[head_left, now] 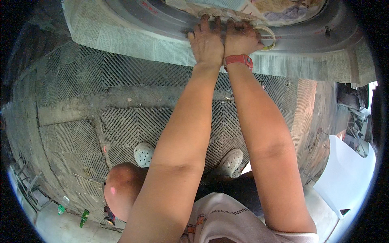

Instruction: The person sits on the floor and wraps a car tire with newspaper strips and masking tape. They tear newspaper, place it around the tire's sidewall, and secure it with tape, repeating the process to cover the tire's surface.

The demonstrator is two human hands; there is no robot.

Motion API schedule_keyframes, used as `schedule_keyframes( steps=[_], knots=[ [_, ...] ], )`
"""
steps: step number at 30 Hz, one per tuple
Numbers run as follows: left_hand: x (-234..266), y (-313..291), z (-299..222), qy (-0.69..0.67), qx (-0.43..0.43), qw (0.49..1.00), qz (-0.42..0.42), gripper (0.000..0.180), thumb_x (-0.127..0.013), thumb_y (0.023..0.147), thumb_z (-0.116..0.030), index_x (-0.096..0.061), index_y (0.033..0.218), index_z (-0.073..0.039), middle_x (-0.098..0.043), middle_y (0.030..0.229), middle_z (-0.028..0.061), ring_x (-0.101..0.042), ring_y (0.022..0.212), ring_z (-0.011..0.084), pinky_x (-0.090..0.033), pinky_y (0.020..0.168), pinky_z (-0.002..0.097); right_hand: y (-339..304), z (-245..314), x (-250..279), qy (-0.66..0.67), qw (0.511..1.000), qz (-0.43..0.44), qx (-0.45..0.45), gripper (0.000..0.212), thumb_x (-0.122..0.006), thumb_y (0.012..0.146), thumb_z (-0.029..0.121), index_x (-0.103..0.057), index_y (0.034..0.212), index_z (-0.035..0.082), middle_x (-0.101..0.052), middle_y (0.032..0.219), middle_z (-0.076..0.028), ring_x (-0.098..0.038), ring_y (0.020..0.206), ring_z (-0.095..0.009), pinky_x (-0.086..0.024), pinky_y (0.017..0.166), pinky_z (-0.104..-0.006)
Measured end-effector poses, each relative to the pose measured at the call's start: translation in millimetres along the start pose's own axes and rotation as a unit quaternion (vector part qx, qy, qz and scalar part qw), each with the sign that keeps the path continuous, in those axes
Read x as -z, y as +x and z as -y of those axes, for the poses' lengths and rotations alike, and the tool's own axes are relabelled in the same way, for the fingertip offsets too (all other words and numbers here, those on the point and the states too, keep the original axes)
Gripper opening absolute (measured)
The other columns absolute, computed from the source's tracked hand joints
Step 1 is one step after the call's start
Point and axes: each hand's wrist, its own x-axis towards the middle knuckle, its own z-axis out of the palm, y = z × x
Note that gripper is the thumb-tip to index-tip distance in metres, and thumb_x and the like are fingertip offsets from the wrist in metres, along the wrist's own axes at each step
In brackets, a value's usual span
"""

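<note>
- Both forearms reach up from the lower edge, elbows nearly straight, and draw together toward the wrists, so the hands lie side by side, close against each other.
- The left hand (208,45) is back-up over the curved grey panel (172,29), its fingers spread apart and pointing away from the body; the fingertips reach the edge of the upper masking paper (279,10).
- The left hand is open rather than closed around anything; whether its thumb side pinches the paper's edge cannot be told.
- The right hand (242,40) is also back-up, its fingers bent and bunched toward that same paper edge. What lies under the fingers is hidden, so its grip cannot be told.
- A pale tape roll (274,38) stands out at the right hand's outer side, seen as a ring, touching or just beside it; whether the hand holds it is unclear.
- A red watch (234,60) circles the right wrist.
- Below both hands, a newsprint sheet (142,50) runs along the panel's near edge, above the ribbed floor mat (137,125).
</note>
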Motion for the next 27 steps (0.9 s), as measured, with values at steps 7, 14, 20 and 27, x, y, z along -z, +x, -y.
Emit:
schedule_keyframes(
  steps=[7,14,20,27],
  knots=[
    [10.5,-0.1,-2.8,-0.046,0.07,0.996,0.007,0.054,-0.066,0.092,-0.021,-0.067,0.146,-0.018,-0.061,0.136,0.0132,-0.056,0.127,0.0367,-0.042,0.103,0.0497,6.3,-0.1,7.9,-0.027,0.999,0.032,0.003,0.045,-0.073,0.086,0.054,-0.084,0.107,0.016,-0.081,0.104,-0.014,-0.071,0.106,-0.041,-0.044,0.094,-0.0631],
    [6.2,3.1,-4.6,-0.077,0.082,0.994,-0.009,0.055,-0.069,0.088,-0.018,-0.071,0.143,-0.02,-0.064,0.134,0.0126,-0.056,0.129,0.0391,-0.042,0.107,0.0538,11.0,2.3,9.0,-0.086,0.996,0.034,-0.017,0.049,-0.074,0.085,0.057,-0.084,0.108,0.015,-0.081,0.106,-0.015,-0.073,0.104,-0.041,-0.045,0.092,-0.0623],
    [8.4,7.8,-2.9,-0.118,0.062,0.99,0.046,0.045,-0.071,0.092,-0.024,-0.077,0.136,-0.029,-0.07,0.134,0.0125,-0.06,0.13,0.037,-0.045,0.11,0.0559,11.3,11.4,18.4,-0.107,0.991,0.074,-0.035,0.045,-0.076,0.084,0.056,-0.084,0.103,0.016,-0.082,0.101,-0.013,-0.073,0.103,-0.04,-0.046,0.091,-0.0613],
    [6.5,12.3,-5.2,-0.073,0.072,0.992,0.08,0.048,-0.064,0.099,-0.029,-0.068,0.147,-0.028,-0.068,0.137,0.0153,-0.063,0.128,0.0385,-0.047,0.108,0.0579,2.9,-18.0,23.3,-0.028,0.999,0.04,0.018,0.039,-0.079,0.084,0.052,-0.084,0.101,0.018,-0.082,0.103,-0.013,-0.071,0.104,-0.042,-0.045,0.092,-0.0623]
  ],
)
